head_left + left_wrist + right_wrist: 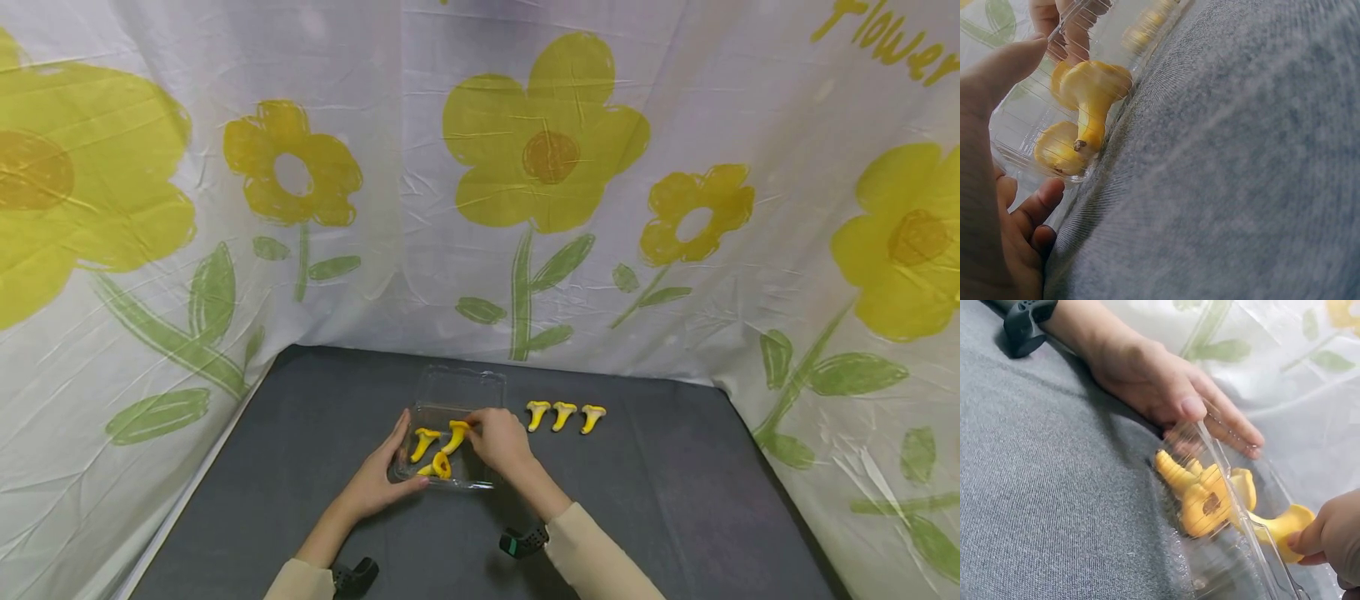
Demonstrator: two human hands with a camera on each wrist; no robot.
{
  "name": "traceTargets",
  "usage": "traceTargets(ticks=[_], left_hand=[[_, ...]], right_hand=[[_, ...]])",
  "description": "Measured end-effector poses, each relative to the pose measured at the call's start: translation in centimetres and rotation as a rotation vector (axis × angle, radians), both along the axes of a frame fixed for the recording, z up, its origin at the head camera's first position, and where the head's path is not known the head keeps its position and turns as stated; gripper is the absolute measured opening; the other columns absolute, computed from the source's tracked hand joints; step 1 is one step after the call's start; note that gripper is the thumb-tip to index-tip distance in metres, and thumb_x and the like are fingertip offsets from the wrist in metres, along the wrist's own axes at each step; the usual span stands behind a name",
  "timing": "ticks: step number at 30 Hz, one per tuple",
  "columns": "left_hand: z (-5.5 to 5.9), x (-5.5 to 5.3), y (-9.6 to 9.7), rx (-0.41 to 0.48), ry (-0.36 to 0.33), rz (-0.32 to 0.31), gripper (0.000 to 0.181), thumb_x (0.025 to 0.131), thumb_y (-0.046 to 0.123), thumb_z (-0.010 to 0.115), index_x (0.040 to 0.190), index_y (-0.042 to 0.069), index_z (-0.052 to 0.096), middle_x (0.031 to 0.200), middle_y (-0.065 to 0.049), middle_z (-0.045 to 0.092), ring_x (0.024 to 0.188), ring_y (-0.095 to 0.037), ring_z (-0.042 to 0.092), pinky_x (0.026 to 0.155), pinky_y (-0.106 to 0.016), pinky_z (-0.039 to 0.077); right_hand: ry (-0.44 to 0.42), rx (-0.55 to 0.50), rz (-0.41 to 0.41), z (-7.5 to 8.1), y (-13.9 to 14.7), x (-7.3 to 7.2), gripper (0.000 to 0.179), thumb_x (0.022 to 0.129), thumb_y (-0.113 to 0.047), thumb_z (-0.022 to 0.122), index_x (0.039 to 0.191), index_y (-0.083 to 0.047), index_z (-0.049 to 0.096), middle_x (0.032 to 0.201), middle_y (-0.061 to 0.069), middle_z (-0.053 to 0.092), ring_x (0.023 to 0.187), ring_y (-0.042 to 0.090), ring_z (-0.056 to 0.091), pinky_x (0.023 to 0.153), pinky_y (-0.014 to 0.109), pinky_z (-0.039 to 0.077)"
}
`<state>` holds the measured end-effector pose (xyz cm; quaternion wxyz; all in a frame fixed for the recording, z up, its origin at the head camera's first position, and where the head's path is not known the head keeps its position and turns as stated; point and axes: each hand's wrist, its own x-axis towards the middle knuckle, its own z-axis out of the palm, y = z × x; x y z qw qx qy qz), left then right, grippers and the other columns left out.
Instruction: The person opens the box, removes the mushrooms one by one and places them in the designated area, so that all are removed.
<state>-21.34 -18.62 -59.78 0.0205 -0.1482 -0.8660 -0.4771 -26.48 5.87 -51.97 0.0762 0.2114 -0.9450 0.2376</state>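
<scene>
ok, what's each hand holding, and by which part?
Right hand: a yellow mushroom, pinched by the edge of its flared cap. Left hand: the clear container, held at its left end, thumb at the near rim.

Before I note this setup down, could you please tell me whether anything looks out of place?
Slightly: in the box, the front mushroom lies sideways, its cap showing a dark patch, while the left mushroom and held mushroom have caps at the far end. Nothing looks spilled.

The hands (pixel 377 478) (pixel 501 442) hold a clear box (pixel 472 468) and 1 yellow mushroom (pixel 455 435).
</scene>
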Motion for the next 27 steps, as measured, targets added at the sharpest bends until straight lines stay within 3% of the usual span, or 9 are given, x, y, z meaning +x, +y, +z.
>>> traceTargets(ticks=[8,14,20,27], left_hand=[[-0.1,-0.1,-0.1,-0.004,-0.003,-0.002,0.116,0.088,0.042,0.086,0.173,0.016,0.012,0.173,-0.009,0.028,0.085,-0.005,0.047,0.084,-0.031,0.039],[-0.3,-0.2,-0.1,-0.014,0.007,-0.003,0.116,0.088,0.043,0.086,0.173,0.017,0.012,0.176,-0.008,0.022,0.084,-0.005,0.046,0.085,-0.033,0.039],[-0.3,-0.1,-0.1,-0.004,0.014,-0.003,0.116,0.088,0.043,0.087,0.173,0.017,0.012,0.174,-0.007,0.028,0.084,-0.005,0.047,0.082,-0.031,0.04],[-0.3,-0.1,0.0,-0.015,0.013,0.002,0.116,0.088,0.042,0.087,0.173,0.016,0.012,0.171,-0.007,0.032,0.085,-0.006,0.047,0.082,-0.031,0.04]], right_hand=[[0.022,-0.069,0.0,-0.2,0.7,0.2,0.014,0.094,-0.013,0.081,0.108,-0.012,0.085,0.102,0.008,0.082,0.049,0.002,0.049,0.044,0.021,0.035],[0.05,-0.097,-0.006,0.1,1.2,0.4,0.017,0.096,-0.016,0.081,0.111,-0.01,0.084,0.103,0.008,0.082,0.044,0.002,0.036,0.041,0.018,0.026],[0.105,-0.107,-0.004,0.7,1.6,0.5,0.017,0.093,-0.012,0.082,0.11,-0.007,0.083,0.102,0.008,0.082,0.051,0.002,0.041,0.043,0.019,0.029],[0.054,-0.13,-0.029,0.6,1.9,0.5,0.019,0.094,-0.013,0.081,0.112,-0.008,0.083,0.105,0.008,0.081,0.047,0.003,0.033,0.044,0.02,0.025]])
